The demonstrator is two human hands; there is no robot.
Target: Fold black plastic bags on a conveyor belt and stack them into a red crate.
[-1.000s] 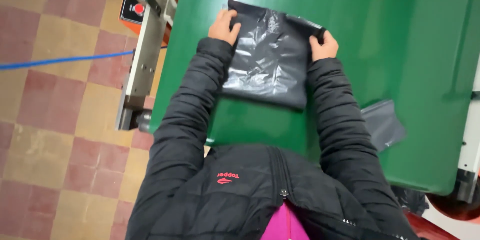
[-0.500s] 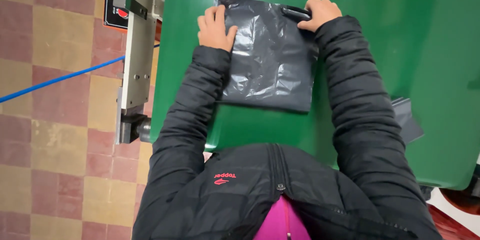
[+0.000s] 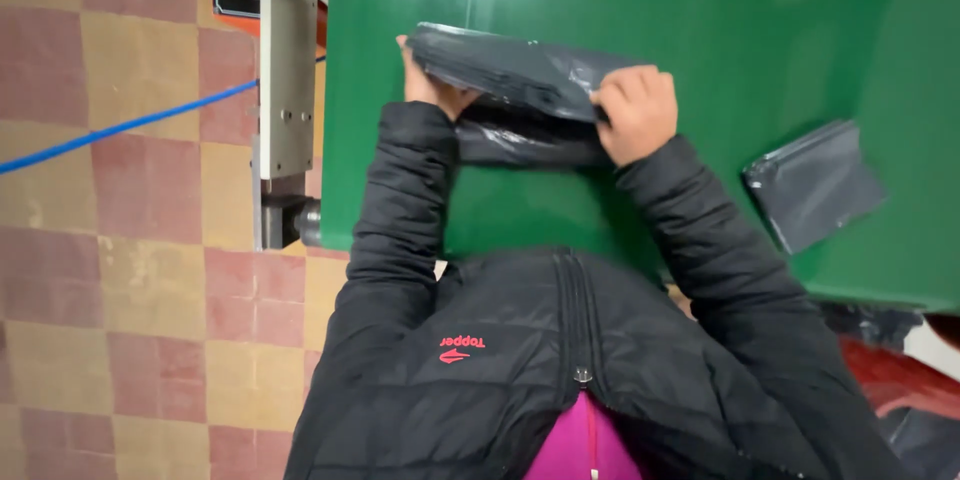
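Grey plastic mailer bag [image 3: 520,75]: one item, slack and glossy, lifted at its far edge and doubled back toward you over the green table [image 3: 760,30]; its lower part lies flat on the table between your wrists.

Left hand [image 3: 425,88]: closed on the bag's left end, fingers mostly hidden behind the film.

Right hand [image 3: 635,112]: closed on the bag's right end, knuckles up, thumb side tucked under the fold.

Second grey bag [image 3: 815,185]: one item, flat on the table, well apart to your right, near the table's front edge.

Grey metal machine post [image 3: 287,90]: just beside the table's left edge, with a blue cable [image 3: 120,128] running across the tiled floor [image 3: 110,320].

Risks, as judged: the film looks slippery, so a light grip at either end could let one corner slide free and skew the fold. Uneven pull between your two hands would likely crease it crooked. Your right sleeve passes near the second bag; a wide sweep could push it off the table.
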